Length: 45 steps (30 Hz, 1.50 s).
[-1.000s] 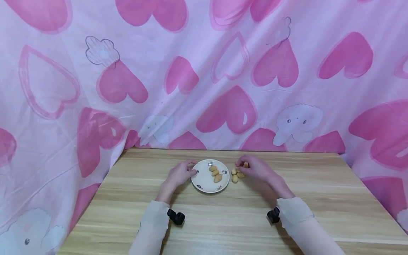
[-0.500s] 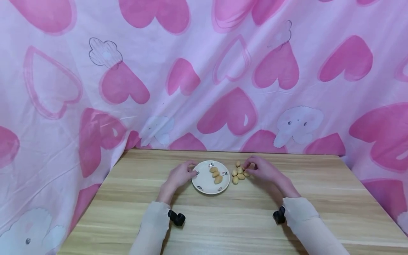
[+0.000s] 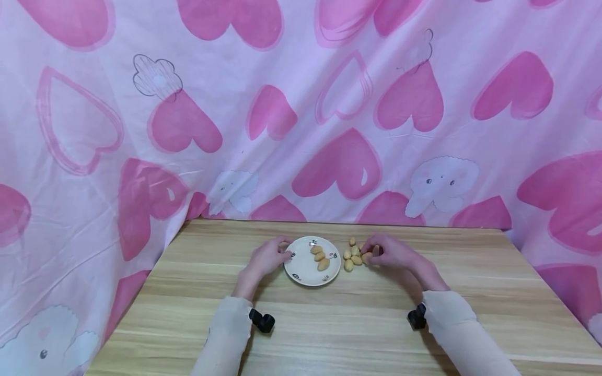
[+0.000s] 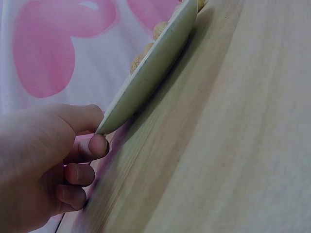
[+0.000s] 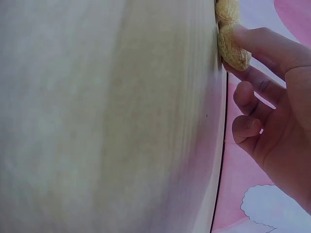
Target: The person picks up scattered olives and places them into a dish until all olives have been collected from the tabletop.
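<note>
My left hand (image 3: 268, 257) pinches the left rim of a small white plate (image 3: 305, 274) between thumb and fingers; the left wrist view shows the plate's underside (image 4: 146, 87) edge-on. Three tan peanuts in their shells (image 3: 320, 256) lie in a row on the plate. Just right of it, a loose cluster of peanuts (image 3: 348, 265) sits on the table. At that cluster's right side, my right hand (image 3: 392, 251) pinches a peanut (image 5: 234, 48), thumb on top and a finger beneath, close to the tabletop. Its other fingers curl loosely, and another peanut (image 5: 227, 10) adjoins the pinched one.
The wooden table (image 3: 320, 329) stretches toward me and to both sides. A pink heart-patterned cloth (image 3: 329, 104) hangs behind the table's back edge and along its sides. Black wrist cameras (image 3: 262, 320) sit on both forearms.
My right hand has shifted to the right along the peanut cluster, uncovering more of the peanuts. My left hand stays at the plate's rim, and the three peanuts on the plate look unmoved.
</note>
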Each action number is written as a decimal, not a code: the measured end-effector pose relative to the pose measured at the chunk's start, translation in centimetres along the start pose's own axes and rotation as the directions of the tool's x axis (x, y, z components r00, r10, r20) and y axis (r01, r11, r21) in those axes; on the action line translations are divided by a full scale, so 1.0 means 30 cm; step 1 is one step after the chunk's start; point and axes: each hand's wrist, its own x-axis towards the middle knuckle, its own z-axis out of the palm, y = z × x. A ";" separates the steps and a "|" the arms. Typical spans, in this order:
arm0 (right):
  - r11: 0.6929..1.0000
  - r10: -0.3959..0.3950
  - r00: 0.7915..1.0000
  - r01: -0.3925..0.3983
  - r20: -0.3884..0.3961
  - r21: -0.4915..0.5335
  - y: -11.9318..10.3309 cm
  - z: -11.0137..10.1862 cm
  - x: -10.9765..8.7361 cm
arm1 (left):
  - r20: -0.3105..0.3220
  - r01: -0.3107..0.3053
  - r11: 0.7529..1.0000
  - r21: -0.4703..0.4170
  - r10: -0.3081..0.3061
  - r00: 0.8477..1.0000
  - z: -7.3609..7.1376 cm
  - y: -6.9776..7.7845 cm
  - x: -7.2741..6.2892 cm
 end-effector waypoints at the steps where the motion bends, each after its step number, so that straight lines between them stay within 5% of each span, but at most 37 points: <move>1: 1.000 0.011 1.000 -0.011 0.008 -0.003 0.000 0.000 -0.002 | 0.002 0.000 1.000 0.000 0.000 1.000 0.000 0.001 0.000; 25: 0.999 -0.041 0.995 0.042 -0.093 0.001 -0.143 0.026 -0.010 | 0.005 0.010 1.000 0.002 -0.010 1.000 0.007 0.001 0.005; 32: 0.996 -0.086 0.992 0.085 -0.090 -0.014 -0.204 0.074 0.009 | 0.005 0.002 1.000 0.006 -0.002 1.000 0.006 -0.004 0.007; 45: 1.000 -0.014 1.000 0.015 -0.025 0.011 -0.282 0.155 0.049 | 0.002 0.004 1.000 0.012 -0.004 1.000 0.001 0.006 0.004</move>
